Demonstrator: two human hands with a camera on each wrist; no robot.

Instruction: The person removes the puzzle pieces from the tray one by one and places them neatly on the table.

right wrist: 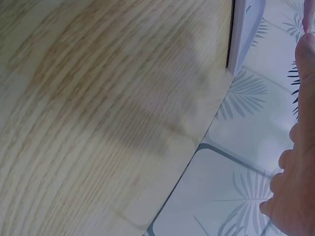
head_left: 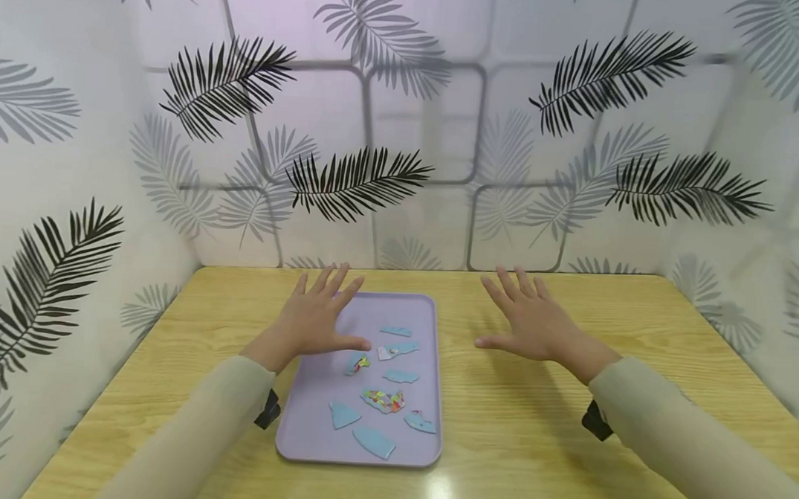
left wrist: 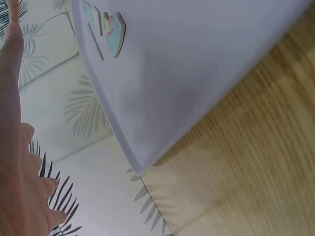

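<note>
My left hand (head_left: pixel 316 320) hovers over the upper left of a lilac tray (head_left: pixel 318 424), fingers spread and straight, holding nothing. To the right of the tray, my right hand (head_left: pixel 530 322) is held above the table with its fingers spread too. Several flat light-blue irregular pieces lie apart on the tray. One larger piece (head_left: pixel 383 401) carries a multicoloured pattern, and a smaller piece (head_left: pixel 357 364) with a bright patch lies below my left thumb. Plain blue pieces, such as a curved one (head_left: pixel 374 442) and a triangular one (head_left: pixel 345 415), are near the tray's front.
The wooden table (head_left: pixel 531 449) extends on both sides of the tray. A pale wall covering (head_left: pixel 420 228) with leaf prints rises behind the table and along its sides. The tray has a low raised rim. Each wrist wears a dark device (head_left: pixel 596 420).
</note>
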